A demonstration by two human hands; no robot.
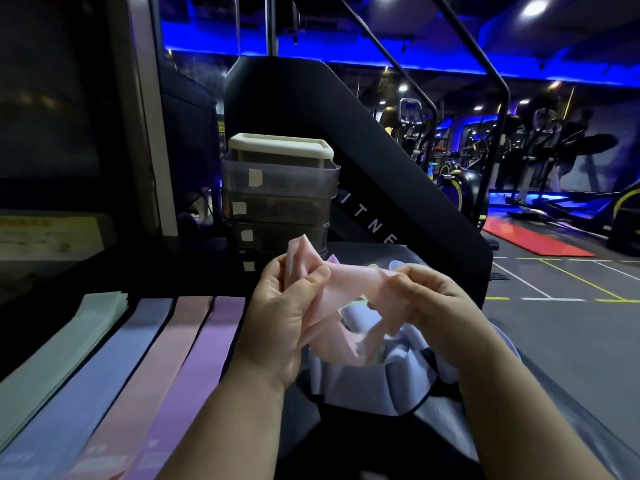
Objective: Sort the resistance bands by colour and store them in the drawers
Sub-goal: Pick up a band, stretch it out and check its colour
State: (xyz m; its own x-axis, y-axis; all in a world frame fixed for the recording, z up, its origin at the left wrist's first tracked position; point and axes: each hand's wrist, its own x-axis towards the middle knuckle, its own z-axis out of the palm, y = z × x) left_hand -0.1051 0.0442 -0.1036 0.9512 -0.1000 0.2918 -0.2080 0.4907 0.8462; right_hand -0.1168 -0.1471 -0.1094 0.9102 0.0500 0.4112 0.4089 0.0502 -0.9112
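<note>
Dark table (pixel 207 275), four flat band stacks (pixel 162 358) side by side, drawer unit (pixel 277 202) behind, loose bands (pixel 363 379) right

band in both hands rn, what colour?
Pale pink band, pinched by the left hand and right hand. Head view, the only one.

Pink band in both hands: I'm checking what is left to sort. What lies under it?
Under the pink band lies a heap of loose bands, mostly pale blue, a green edge showing through its loop. The band, left hand and right hand cover the rest.

Held band (pixel 348 284) is pink; the stacks (pixel 104 375) are green, blue, pink, purple
</note>
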